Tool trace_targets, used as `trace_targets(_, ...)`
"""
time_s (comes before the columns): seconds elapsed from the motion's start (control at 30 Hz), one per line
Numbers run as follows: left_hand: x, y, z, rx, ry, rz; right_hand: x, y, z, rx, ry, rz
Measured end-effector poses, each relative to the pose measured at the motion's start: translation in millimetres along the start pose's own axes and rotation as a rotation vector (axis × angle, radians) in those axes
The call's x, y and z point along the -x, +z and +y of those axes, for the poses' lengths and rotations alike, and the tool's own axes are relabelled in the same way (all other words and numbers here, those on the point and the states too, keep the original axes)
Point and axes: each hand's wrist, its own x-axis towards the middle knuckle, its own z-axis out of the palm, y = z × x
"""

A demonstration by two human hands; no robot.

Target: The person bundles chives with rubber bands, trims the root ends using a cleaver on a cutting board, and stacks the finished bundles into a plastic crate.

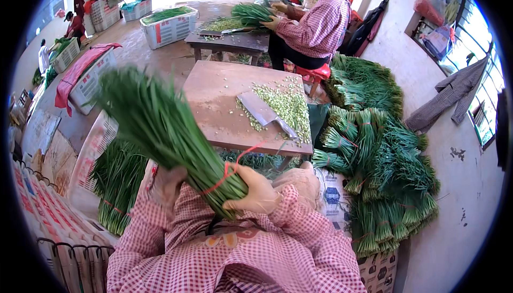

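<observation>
A large bundle of long green leafy stalks, perhaps garlic chives, lies slantwise above my lap, its leaf tips up and left. My right hand, in a pale glove, grips its cut stem end beside a red tie. Against the bundle's left underside is my blurred left hand; its fingers are partly hidden. Beyond the bundle, a cleaver rests on a wooden table, blade to the left and handle towards the near right corner, among chopped pale stem ends.
Tied bundles are piled at the right along the wall. A white plastic crate with more bundles stands at my left. Ahead, a co-worker in a checked top sits at a low dark table. Other crates stand on the floor.
</observation>
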Motion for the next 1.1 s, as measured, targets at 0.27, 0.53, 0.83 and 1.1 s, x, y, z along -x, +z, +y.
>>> trace_targets(0.27, -53, 36, 112, -0.007, -0.225, -0.161, -28, 50, -6, -0.649, -0.137, -0.212)
trace_targets(0.53, 30, -60, 48, -0.528, -0.794, -0.303, -12, 115, 69, -1.41, 0.227, 0.076)
trace_targets(0.83, 33, -59, 21, -0.843, -0.447, -0.475, -11, 127, 70, -1.169, 0.285, 0.133)
trace_targets(1.1, 19, -57, 2, -0.237, -0.883, 0.02, -21, 106, 59, -1.413, 0.295, 0.266)
